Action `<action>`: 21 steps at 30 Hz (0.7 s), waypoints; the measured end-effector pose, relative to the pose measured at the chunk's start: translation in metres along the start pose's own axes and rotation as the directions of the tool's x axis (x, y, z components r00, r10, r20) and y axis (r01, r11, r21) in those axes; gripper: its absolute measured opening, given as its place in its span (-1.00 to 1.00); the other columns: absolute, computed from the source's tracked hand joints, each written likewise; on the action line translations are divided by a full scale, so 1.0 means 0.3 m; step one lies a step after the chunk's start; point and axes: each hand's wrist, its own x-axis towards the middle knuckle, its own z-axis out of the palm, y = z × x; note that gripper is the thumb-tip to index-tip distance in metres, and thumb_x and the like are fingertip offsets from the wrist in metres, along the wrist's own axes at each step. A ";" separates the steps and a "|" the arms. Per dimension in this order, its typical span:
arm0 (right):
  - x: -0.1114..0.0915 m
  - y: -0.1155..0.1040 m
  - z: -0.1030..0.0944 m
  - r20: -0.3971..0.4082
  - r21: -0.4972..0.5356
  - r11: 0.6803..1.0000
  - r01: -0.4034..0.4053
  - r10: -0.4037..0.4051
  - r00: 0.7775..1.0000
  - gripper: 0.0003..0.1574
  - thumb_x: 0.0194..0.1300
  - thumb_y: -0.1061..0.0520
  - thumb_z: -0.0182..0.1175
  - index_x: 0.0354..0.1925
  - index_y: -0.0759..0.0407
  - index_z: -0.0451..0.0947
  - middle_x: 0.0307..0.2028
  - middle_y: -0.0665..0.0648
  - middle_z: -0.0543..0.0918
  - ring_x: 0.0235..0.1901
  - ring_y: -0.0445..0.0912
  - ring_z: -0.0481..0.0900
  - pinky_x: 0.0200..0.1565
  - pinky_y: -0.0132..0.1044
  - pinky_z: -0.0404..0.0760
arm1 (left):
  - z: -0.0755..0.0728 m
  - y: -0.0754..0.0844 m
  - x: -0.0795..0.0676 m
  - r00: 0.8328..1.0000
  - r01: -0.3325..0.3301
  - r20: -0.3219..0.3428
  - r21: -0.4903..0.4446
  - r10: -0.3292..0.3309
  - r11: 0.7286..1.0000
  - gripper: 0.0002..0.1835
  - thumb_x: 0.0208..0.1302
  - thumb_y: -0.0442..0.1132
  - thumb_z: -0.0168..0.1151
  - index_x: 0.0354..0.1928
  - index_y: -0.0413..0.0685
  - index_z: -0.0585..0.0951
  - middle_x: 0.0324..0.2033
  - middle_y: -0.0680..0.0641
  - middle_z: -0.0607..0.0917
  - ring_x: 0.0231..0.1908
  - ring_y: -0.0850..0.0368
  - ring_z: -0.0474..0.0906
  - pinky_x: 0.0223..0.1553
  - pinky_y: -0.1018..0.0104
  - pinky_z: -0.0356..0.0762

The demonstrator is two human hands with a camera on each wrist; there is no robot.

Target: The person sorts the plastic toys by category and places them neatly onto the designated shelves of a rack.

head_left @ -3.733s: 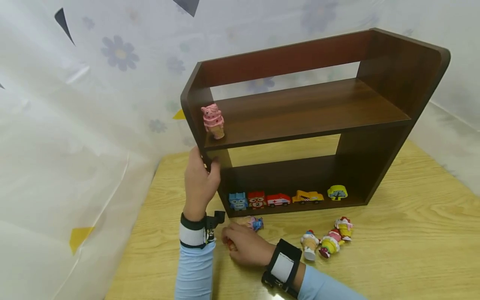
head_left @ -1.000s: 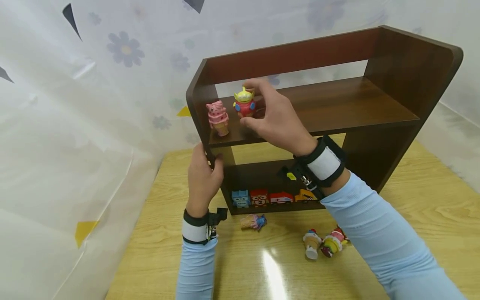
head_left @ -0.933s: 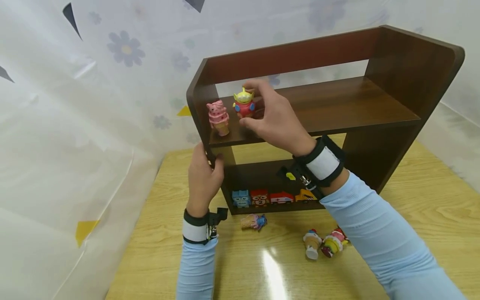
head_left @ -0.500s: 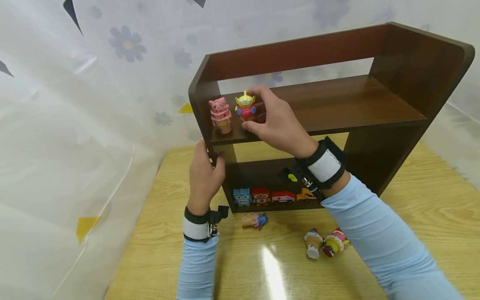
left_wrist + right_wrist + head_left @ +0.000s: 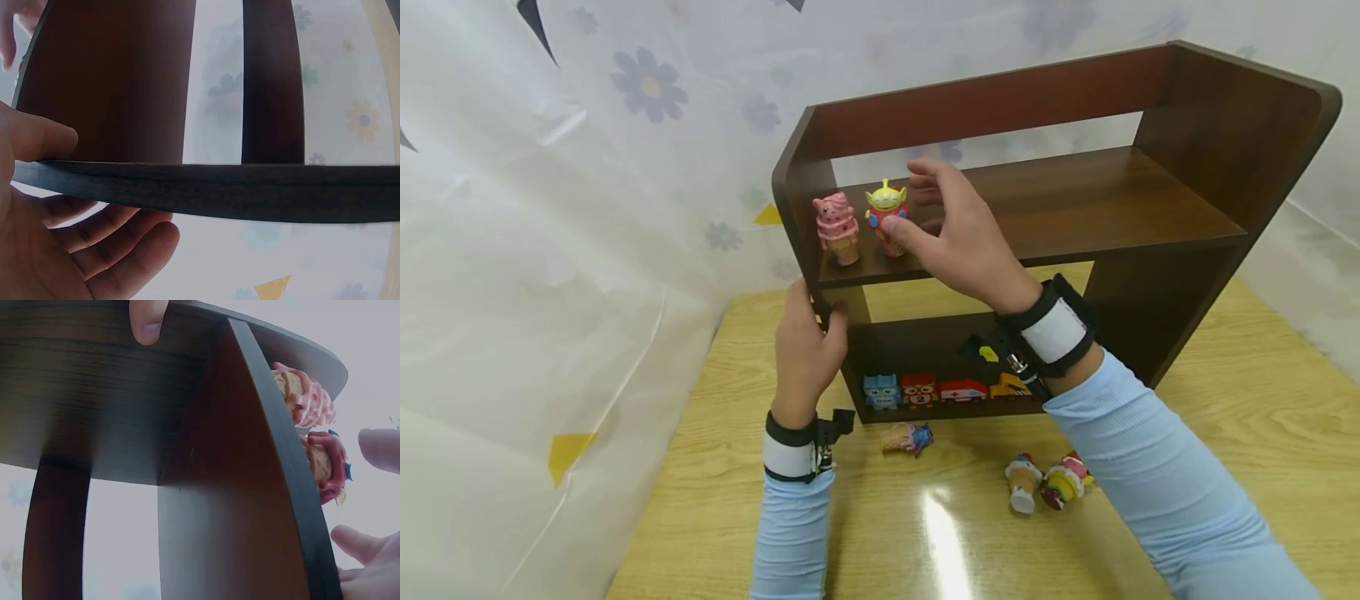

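Observation:
My left hand (image 5: 808,358) grips the left side panel of the dark brown shelf (image 5: 1075,200). In the left wrist view, its thumb (image 5: 47,139) lies on the panel's inner side, fingers outside. On the upper board stands a yellow-headed, three-eyed alien figurine (image 5: 887,198) with a red body and cone base. Beside it, further left, stands a pink ice-cream-cone figurine (image 5: 837,227). My right hand (image 5: 970,237) is spread at the alien's right, thumb overlapping its front in the head view. The right wrist view shows thumb and fingers apart from the alien figurine (image 5: 331,465).
The lower board holds a blue owl block (image 5: 882,392), a red owl block (image 5: 919,390), a toy ambulance (image 5: 962,391) and a yellow toy truck (image 5: 1009,387). Ice-cream figurines (image 5: 906,437) (image 5: 1022,483) (image 5: 1066,482) lie on the wooden table (image 5: 715,517).
My right hand picked up the alien figurine from the table, lifted it to the upper board, lowered it beside the pink one and spread its fingers. My left hand keeps gripping the panel.

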 end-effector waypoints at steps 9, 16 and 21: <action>-0.078 -0.011 -0.029 -0.201 -0.063 0.994 0.094 -0.105 0.974 -0.39 0.27 0.10 0.17 0.22 0.32 0.33 0.15 0.27 0.43 0.12 0.05 0.40 0.09 0.03 0.45 | -0.003 -0.003 -0.001 1.000 0.025 0.008 -0.002 -0.025 1.000 -0.56 0.23 -0.23 0.13 0.13 -0.25 0.42 -0.14 -0.23 0.57 -0.44 -0.02 0.45 -0.45 0.11 0.49; -0.173 -0.071 -0.081 -0.321 -0.190 0.961 0.201 -0.254 0.912 -0.48 0.20 0.19 0.19 0.12 0.36 0.43 0.16 0.32 0.45 0.13 0.06 0.33 0.01 0.09 0.38 | 0.004 0.002 -0.001 1.000 0.018 0.014 -0.007 -0.018 1.000 -0.55 0.23 -0.23 0.13 0.14 -0.25 0.42 -0.12 -0.24 0.58 -0.44 -0.02 0.46 -0.45 0.11 0.49; -0.267 -0.118 -0.075 -0.371 -0.207 0.950 0.235 -0.299 0.879 -0.60 0.12 0.25 0.19 -0.04 0.36 0.53 0.05 0.31 0.56 0.00 0.08 0.40 -0.07 -0.04 0.32 | 0.008 0.001 0.003 1.000 0.014 0.018 -0.017 -0.014 1.000 -0.55 0.23 -0.23 0.12 0.15 -0.26 0.41 -0.12 -0.24 0.57 -0.43 -0.02 0.46 -0.45 0.10 0.49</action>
